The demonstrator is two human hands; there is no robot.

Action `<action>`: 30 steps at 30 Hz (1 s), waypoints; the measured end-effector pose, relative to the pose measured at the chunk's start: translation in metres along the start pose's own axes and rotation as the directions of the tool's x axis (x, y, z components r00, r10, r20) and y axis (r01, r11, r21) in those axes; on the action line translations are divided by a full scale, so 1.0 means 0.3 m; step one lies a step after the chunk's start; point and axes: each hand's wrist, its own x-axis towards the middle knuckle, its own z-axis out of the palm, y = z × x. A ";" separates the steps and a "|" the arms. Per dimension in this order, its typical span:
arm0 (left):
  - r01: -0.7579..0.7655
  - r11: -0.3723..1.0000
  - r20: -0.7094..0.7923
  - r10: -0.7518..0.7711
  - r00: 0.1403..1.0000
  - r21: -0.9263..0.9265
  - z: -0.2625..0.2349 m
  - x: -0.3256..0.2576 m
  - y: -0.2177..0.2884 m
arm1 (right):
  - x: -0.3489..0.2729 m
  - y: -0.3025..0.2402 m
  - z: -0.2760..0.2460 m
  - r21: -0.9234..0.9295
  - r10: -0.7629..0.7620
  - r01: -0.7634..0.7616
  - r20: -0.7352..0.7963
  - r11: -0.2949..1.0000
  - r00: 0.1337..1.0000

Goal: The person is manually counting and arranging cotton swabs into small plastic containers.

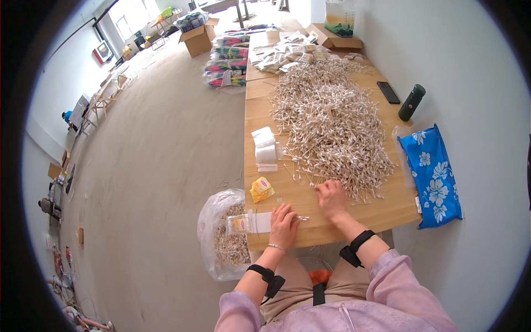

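A big heap of cotton swabs (332, 122) covers much of the wooden table. At its near edge, my right hand (332, 198) has its fingers pinched together on swabs; a pale tip shows by the fingertips. My left hand (284, 222) rests near the table's front edge, closed round a few swabs whose white ends stick out to the right. Just left of that hand lies a clear bag (239, 224) with swabs and a yellow card inside, partly over the table's left edge. Beyond it are loose yellow cards (261, 189) and a stack of small clear bags (264, 148).
A large plastic sack (207, 235) of swabs stands left of the table. Along the right side are a blue flowered pack (431, 174), a dark green bottle (412, 102) and a phone (388, 92). Filled packets (287, 52) and an open carton (334, 41) sit at the far end.
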 end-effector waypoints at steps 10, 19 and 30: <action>0.011 0.999 -0.013 -0.010 1.000 0.035 -0.027 0.008 0.024 | 0.115 -0.155 0.088 0.111 -0.108 0.120 -0.106 0.987 0.988; 0.014 0.997 -0.005 -0.013 1.000 0.075 -0.045 0.003 0.023 | 0.236 -0.122 0.093 -0.014 0.004 -0.004 -0.040 1.000 0.999; 0.060 0.998 -0.011 -0.060 0.998 0.031 -0.056 0.007 0.041 | 0.136 -0.094 0.129 0.085 -0.031 0.028 0.045 0.996 0.999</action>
